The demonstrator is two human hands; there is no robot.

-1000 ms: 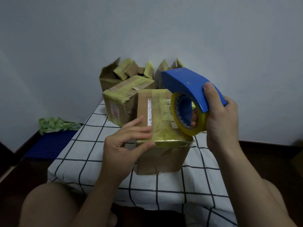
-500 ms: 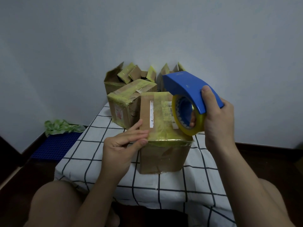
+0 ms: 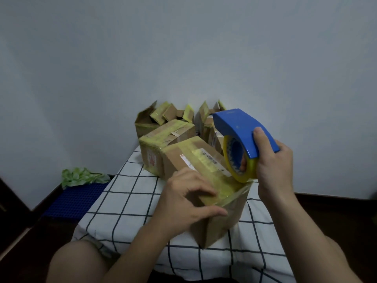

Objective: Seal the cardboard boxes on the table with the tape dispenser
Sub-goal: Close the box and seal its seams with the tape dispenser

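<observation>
A person sits at a low surface [image 3: 126, 201] covered by a white cloth with a black grid. The nearest brown cardboard box [image 3: 177, 158] stands on it with 1 corner turned toward the camera. A wide band of yellowish tape and a white printed label run across its top.

The left hand [image 3: 183, 203] grasps the near top edge of this box. Its fingers are curled on the taped top and its thumb is laid along the upper part of the side facing the camera.

The right hand [image 3: 273, 170] is clenched around the blue plastic tape dispenser [image 3: 242, 127]. The thumb lies on the curved blue cover and a fingertip shows inside the core. The dispenser is held above the right end of the box top. The yellow tape roll [image 3: 251, 168] inside it reaches down to the box's right top edge. Whether the roll touches the box there cannot be told.

Just behind, a second brown cardboard box [image 3: 163, 139] sits closed under yellowish tape, touching or nearly touching the nearest one. At the back, against the pale wall [image 3: 183, 48], are 2 open cardboard boxes [image 3: 146, 121] with their taped flaps standing up.

On the floor to the left lie a crumpled green cloth-like heap [image 3: 81, 176] and a blue ribbed mat [image 3: 75, 199].
</observation>
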